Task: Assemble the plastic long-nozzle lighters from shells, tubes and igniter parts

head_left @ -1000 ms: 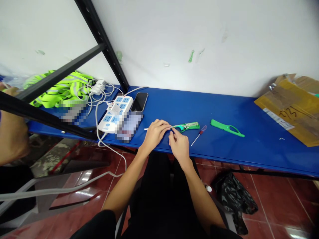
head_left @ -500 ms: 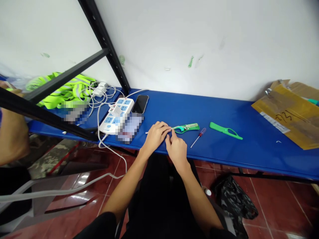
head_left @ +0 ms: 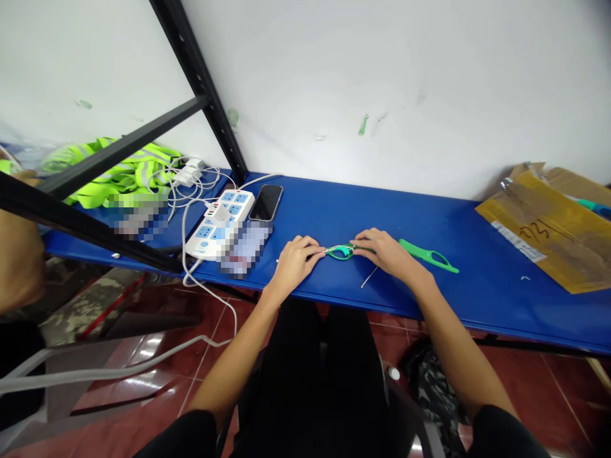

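An opened green long-reach lighter [head_left: 339, 254] lies crosswise near the front of the blue table, its teal trigger and inner parts exposed. My left hand [head_left: 298, 261] is closed around its metal tube end, the tip of which pokes out on the left. At the other end, the fingers of my right hand [head_left: 383, 252] pinch the handle and hide most of it. Just below that hand shows the thin shaft of a screwdriver [head_left: 369, 277]; its handle is covered. The loose green shell half [head_left: 428, 256] with an oval opening rests to the right.
To the left are a white power strip [head_left: 220, 224], a dark phone [head_left: 266, 203], tangled white cables and yellow-green reflective straps [head_left: 138, 168]. A black metal frame [head_left: 203, 83] rises there, with another person's arm beyond it. A cardboard box [head_left: 548, 229] stands at the right.
My right hand has moved right, from beside my left fingers to the lighter's handle end, and now covers the screwdriver's handle. The left hand keeps its place.
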Action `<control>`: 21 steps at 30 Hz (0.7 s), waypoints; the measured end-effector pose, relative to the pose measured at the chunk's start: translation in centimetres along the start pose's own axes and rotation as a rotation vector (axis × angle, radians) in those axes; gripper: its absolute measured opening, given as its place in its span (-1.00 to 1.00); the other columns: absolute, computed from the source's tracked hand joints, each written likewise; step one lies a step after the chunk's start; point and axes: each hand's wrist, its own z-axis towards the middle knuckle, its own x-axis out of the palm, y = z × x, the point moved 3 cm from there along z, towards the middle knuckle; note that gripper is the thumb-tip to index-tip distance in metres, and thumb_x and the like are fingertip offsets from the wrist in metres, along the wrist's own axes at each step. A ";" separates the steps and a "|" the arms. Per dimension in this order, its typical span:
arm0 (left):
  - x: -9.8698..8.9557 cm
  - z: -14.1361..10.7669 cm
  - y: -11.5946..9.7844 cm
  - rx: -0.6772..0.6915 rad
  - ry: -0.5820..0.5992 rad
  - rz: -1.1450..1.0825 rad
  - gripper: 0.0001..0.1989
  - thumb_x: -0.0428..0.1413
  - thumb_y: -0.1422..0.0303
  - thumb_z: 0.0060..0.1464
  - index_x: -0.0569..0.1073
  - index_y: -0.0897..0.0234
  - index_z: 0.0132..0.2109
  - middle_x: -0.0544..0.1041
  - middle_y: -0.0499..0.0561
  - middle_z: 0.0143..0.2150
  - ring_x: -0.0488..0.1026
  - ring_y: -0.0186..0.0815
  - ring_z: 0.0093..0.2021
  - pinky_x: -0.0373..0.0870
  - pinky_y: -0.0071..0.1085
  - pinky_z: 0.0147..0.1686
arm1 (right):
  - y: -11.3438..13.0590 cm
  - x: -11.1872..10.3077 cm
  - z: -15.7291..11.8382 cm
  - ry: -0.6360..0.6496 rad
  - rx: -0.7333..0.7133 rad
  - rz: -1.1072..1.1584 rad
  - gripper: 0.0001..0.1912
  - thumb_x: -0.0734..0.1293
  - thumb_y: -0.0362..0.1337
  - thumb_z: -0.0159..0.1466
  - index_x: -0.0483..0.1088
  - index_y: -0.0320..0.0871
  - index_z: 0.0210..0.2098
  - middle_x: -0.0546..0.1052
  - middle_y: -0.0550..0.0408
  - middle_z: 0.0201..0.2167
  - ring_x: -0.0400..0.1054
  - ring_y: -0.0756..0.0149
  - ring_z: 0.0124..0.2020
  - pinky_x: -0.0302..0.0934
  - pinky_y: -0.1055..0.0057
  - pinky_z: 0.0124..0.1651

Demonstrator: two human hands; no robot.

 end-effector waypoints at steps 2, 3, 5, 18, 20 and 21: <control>0.1 -0.1 -0.1 0.018 -0.015 0.031 -0.80 0.20 0.26 0.47 0.74 0.13 0.02 0.69 0.01 -0.03 0.52 -0.20 -0.10 0.43 -0.22 -0.10 | -0.5 0.2 0.3 -0.004 -0.033 0.078 -0.67 0.33 -0.13 0.57 0.66 -0.02 0.18 0.64 -0.11 0.05 0.51 0.01 0.03 0.43 -0.01 0.15; 0.1 -0.2 -0.2 0.030 -0.022 0.056 -0.79 0.19 0.26 0.48 0.74 0.13 0.03 0.70 0.02 -0.03 0.52 -0.20 -0.09 0.41 -0.21 -0.12 | -0.6 0.3 0.4 -0.017 -0.041 0.109 -0.67 0.32 -0.11 0.58 0.66 -0.02 0.18 0.64 -0.11 0.05 0.51 0.02 0.03 0.43 0.00 0.16; 0.0 -0.3 -0.5 0.049 -0.038 0.109 -0.75 0.16 0.23 0.50 0.73 0.14 0.05 0.70 0.03 -0.02 0.52 -0.18 -0.08 0.38 -0.18 -0.13 | -0.7 0.5 0.4 -0.047 -0.045 0.150 -0.65 0.31 -0.08 0.58 0.66 -0.02 0.18 0.63 -0.10 0.04 0.51 0.03 0.02 0.43 0.00 0.17; -0.7 -0.4 0.0 -0.135 -0.039 0.011 -0.83 0.23 0.21 0.46 0.73 0.07 -0.06 0.74 -0.03 -0.04 0.57 -0.19 -0.05 0.39 -0.20 -0.08 | 1.1 1.6 -1.0 -0.148 -0.014 0.147 -0.58 0.26 -0.05 0.60 0.60 -0.09 0.24 0.63 -0.17 0.06 0.48 -0.02 0.06 0.41 -0.10 0.24; -0.8 -0.5 -0.4 -0.089 -0.055 0.061 -0.82 0.21 0.22 0.47 0.71 0.10 -0.06 0.74 -0.01 -0.05 0.56 -0.16 -0.08 0.37 -0.18 -0.12 | 1.7 1.5 -1.4 -0.169 0.006 0.135 -0.62 0.26 -0.06 0.60 0.58 -0.11 0.20 0.65 -0.16 0.05 0.49 -0.02 0.05 0.43 -0.09 0.23; -0.9 -0.5 -0.6 -0.058 -0.063 0.088 -0.81 0.20 0.23 0.48 0.71 0.11 -0.06 0.73 0.00 -0.06 0.56 -0.15 -0.08 0.36 -0.17 -0.13 | 2.0 1.4 -1.5 -0.177 0.014 0.131 -0.64 0.26 -0.08 0.60 0.58 -0.10 0.16 0.66 -0.15 0.03 0.50 0.00 0.05 0.44 -0.08 0.22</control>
